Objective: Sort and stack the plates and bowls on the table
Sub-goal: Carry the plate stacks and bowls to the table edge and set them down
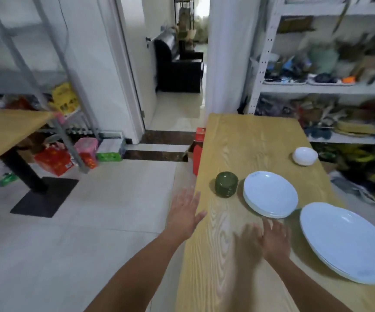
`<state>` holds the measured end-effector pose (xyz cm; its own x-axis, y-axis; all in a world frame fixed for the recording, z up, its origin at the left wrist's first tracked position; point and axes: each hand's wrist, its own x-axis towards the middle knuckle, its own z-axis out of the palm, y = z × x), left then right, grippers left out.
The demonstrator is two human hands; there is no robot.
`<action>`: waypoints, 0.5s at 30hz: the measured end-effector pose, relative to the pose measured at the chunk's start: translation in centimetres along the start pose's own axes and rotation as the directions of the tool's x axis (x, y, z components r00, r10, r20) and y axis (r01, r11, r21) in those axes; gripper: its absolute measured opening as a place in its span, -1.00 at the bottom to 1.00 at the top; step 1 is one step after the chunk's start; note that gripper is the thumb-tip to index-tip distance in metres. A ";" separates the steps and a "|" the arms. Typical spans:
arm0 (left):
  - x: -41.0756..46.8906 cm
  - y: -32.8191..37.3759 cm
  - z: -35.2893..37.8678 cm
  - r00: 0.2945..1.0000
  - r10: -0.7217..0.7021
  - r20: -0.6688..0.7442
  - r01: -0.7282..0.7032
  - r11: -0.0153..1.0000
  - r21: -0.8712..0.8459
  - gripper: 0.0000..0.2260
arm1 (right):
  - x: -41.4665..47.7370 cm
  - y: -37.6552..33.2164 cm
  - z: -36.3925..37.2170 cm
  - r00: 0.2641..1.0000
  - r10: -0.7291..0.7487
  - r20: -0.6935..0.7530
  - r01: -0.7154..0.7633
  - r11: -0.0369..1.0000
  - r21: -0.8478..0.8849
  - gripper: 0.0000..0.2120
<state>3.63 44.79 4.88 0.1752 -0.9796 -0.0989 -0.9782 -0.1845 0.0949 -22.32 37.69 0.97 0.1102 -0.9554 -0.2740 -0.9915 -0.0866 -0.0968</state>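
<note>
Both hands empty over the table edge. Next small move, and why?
Probably the right hand reaches forward to the rim of the smaller white plate stack, which lies just ahead of it. It and the left hand are open and hold nothing. The green bowls, white bowl and large plates sit apart.

view: head-worn | faces forward and down | close over table (249,143) | doorway (177,104) beyond

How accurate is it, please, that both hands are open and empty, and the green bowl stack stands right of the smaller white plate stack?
One slip: the head view shows the green bowl stack left of the smaller white plate stack. The left hand and right hand are indeed open and empty.
</note>
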 end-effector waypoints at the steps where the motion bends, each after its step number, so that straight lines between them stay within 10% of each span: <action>1: 0.6 0.0 0.5 0.998 0.049 0.037 -0.049 0.999 0.008 -0.39 | 0.3 0.0 0.3 0.999 0.037 0.014 -0.037 0.999 0.022 -0.48; 15: 12.7 -5.3 3.2 0.880 0.437 0.188 -0.450 0.893 0.029 -0.41 | -1.8 -6.7 5.4 0.833 0.547 0.084 -0.543 0.776 0.321 -0.47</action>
<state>10.71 33.62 -0.08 -0.2945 -0.9271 -0.2317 -0.9552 0.2783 0.1005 -15.50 41.48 -3.08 -0.4451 -0.8192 -0.3616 -0.8075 0.5417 -0.2332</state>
